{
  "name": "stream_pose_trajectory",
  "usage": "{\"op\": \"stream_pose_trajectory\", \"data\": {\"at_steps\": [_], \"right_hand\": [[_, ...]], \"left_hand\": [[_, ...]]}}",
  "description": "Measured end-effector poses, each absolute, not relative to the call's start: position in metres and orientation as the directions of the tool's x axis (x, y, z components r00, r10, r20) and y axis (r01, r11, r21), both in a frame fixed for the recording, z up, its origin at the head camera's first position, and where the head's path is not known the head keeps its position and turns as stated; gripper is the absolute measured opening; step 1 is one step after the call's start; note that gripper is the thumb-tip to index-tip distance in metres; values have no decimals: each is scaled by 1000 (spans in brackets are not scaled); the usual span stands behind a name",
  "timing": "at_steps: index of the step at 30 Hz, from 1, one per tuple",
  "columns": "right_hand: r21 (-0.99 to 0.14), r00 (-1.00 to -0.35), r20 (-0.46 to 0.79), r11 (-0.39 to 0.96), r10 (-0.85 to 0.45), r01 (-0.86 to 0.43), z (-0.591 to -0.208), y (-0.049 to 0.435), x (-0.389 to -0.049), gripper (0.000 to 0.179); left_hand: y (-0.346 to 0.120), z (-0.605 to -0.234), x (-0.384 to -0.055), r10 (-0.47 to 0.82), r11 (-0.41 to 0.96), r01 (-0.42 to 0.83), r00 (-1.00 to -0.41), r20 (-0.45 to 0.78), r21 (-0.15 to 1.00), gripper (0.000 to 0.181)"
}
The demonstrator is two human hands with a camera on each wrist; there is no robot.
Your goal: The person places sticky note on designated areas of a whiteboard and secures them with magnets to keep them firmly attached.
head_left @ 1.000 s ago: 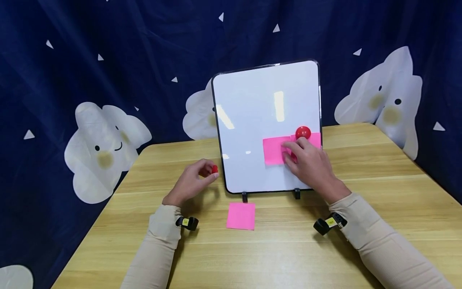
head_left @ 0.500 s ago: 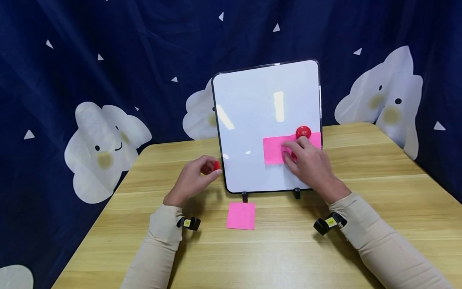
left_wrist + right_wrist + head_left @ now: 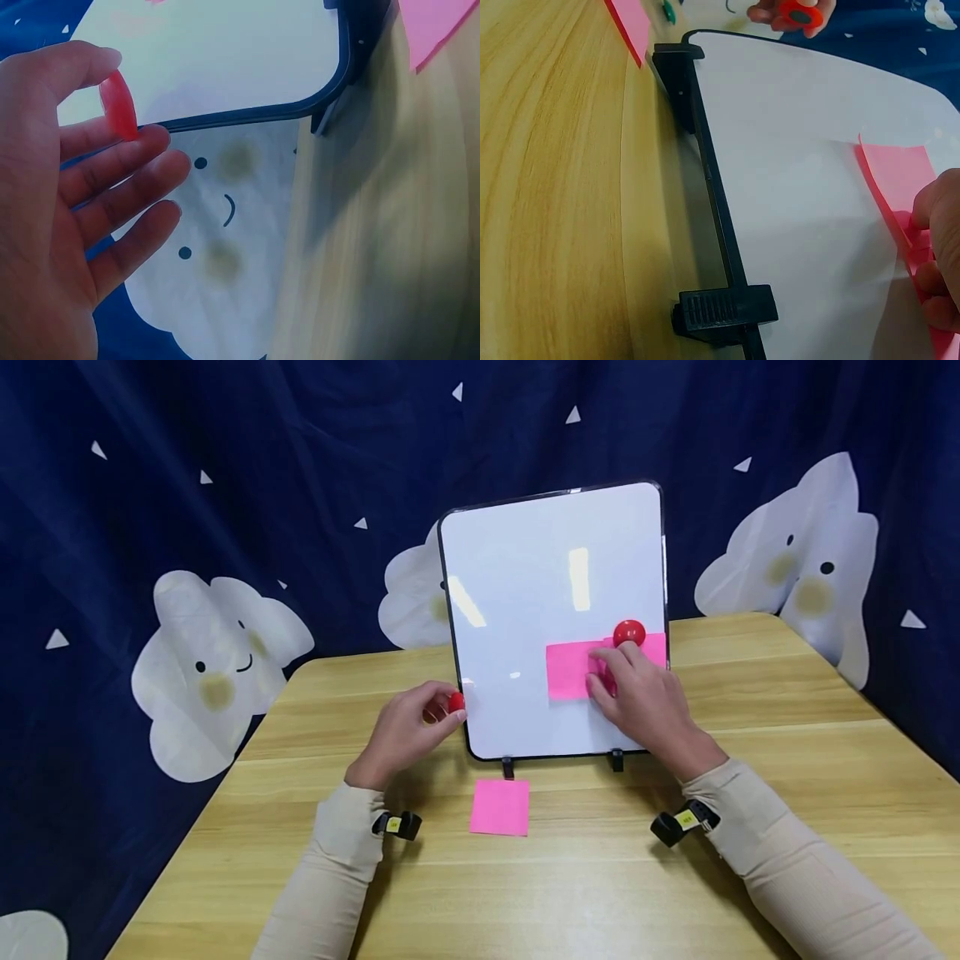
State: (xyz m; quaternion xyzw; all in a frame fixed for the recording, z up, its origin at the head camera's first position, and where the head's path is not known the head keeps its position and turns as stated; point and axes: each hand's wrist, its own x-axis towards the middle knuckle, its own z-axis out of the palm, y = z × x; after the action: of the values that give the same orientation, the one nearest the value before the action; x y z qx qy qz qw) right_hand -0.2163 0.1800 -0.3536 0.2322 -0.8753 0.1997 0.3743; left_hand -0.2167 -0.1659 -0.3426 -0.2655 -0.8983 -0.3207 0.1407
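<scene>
A whiteboard (image 3: 525, 577) with a black frame stands tilted on the table. My left hand (image 3: 408, 731) is at its left edge, pinching a round red magnet (image 3: 120, 105) between thumb and index finger; a dark disc shows on the magnet's back in the right wrist view. Two pink sticky notes lie side by side low on the board's right. With fingers curled, my right hand (image 3: 648, 702) grips the left sticky note (image 3: 567, 671) near where the notes meet, partly hiding both. Another red magnet (image 3: 629, 632) sits at the top of the right sticky note (image 3: 656, 647).
A loose pink sticky note (image 3: 499, 807) lies on the wooden table (image 3: 570, 893) before the board. Black feet (image 3: 617, 761) support the board's lower edge. A small green object (image 3: 669, 11) shows beyond it. A dark blue curtain (image 3: 337, 435) with clouds hangs behind.
My left hand has moved slightly right with the red magnet, reaching the board's left edge. My right hand has stayed at the sticky notes.
</scene>
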Motion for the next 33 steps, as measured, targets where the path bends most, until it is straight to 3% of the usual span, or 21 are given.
{"op": "stream_pose_trajectory", "data": {"at_steps": [10,19,33], "right_hand": [[-186,-615,746,808,-254,-559,-354,178,-217,40],[-197,-622,745,812,-241,-550,-354,178,-216,42],[-190,-616,748,809,-248,-556,-354,178,-216,42]], "left_hand": [[-159,-337,-218,373,676,569,-812,449,469,27],[-142,-341,-220,459,639,693,-691,558,333,29],[-112,-336,-223,451,566,737,-651,610,369,38]]}}
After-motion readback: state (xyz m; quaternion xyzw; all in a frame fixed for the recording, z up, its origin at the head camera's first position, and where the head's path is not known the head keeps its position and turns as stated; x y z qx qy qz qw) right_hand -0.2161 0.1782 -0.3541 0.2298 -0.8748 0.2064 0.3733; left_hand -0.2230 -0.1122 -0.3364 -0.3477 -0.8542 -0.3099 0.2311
